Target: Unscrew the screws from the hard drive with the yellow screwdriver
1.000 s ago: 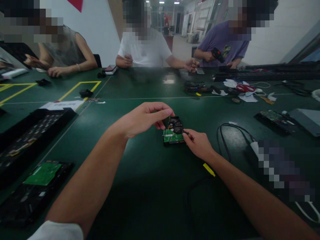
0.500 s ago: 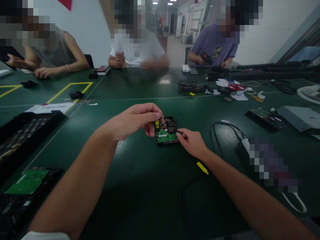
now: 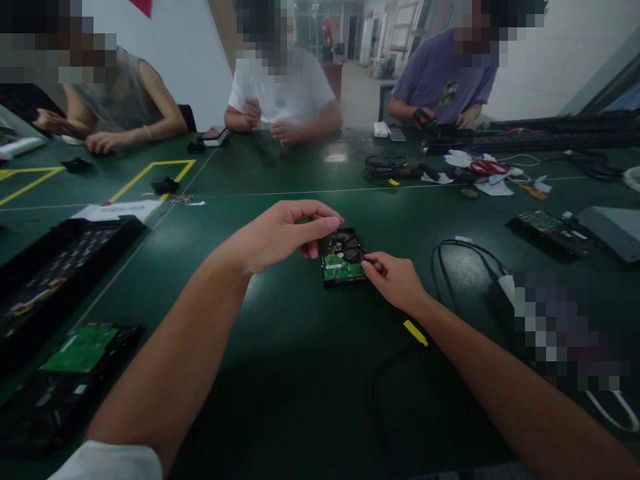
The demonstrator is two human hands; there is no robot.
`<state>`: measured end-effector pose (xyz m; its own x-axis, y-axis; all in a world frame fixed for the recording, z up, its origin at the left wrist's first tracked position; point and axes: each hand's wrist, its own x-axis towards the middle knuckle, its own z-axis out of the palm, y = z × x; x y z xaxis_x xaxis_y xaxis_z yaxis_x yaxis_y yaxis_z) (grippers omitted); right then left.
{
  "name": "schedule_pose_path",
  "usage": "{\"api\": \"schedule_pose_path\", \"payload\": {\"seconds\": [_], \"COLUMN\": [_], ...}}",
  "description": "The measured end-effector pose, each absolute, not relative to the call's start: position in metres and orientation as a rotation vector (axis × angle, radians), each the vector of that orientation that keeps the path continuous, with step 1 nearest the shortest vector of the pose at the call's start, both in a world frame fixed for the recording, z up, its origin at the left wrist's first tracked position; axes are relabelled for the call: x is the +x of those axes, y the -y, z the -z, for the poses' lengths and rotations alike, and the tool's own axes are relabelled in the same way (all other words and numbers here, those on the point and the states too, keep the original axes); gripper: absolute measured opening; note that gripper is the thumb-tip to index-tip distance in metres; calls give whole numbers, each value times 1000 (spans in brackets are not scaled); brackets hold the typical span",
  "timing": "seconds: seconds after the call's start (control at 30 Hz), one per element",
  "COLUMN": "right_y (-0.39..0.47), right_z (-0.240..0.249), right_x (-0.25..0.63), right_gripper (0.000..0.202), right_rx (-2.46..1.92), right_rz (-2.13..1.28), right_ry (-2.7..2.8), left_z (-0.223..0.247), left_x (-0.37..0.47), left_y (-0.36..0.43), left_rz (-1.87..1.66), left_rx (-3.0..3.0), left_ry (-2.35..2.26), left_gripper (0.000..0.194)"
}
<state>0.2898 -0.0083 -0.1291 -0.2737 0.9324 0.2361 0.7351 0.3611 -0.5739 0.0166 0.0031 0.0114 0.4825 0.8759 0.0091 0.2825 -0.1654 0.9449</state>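
Note:
A hard drive point(image 3: 344, 257) lies flat on the green table in front of me, its green circuit board and black casing facing up. My right hand point(image 3: 393, 277) pinches the drive's right edge between thumb and fingers. Over the drive's upper left corner, my left hand point(image 3: 295, 233) is closed, its thumb and fingers bent together. What it holds, if anything, is hidden behind the fingers.
At the left are another drive with a green board point(image 3: 80, 350) and a long black tray point(image 3: 65, 267). A black cable with a yellow tag point(image 3: 416, 333) lies near my right forearm. Another drive point(image 3: 547, 230) is at the right. Three people sit across the table.
The view has shifted slightly, moving the scene rightward. A small yellow piece seen under my left fingers before is now out of sight. My right hand keeps its hold on the hard drive.

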Motion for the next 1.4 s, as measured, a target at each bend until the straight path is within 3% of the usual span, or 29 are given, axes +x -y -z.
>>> {"api": "schedule_pose_path", "payload": {"seconds": [0.37, 0.9, 1.13, 1.4], "right_y": [9, 9, 11, 13], "right_z": [128, 127, 121, 113], "right_x": [288, 287, 284, 288], "right_gripper": [30, 32, 22, 22], "right_rx": [-1471, -1487, -1291, -1155], "right_rz": [-480, -488, -395, -371], "right_ry": [2093, 2102, 2189, 2253], "left_z": [-14, -10, -11, -7], "left_x": [23, 25, 24, 27], "left_y": [0, 0, 1, 0], "left_rz": [-764, -869, -831, -914], "left_rx": [1577, 1768, 1900, 1918], "left_ry": [-961, -986, -982, -1061], "left_gripper": [20, 28, 36, 28]}}
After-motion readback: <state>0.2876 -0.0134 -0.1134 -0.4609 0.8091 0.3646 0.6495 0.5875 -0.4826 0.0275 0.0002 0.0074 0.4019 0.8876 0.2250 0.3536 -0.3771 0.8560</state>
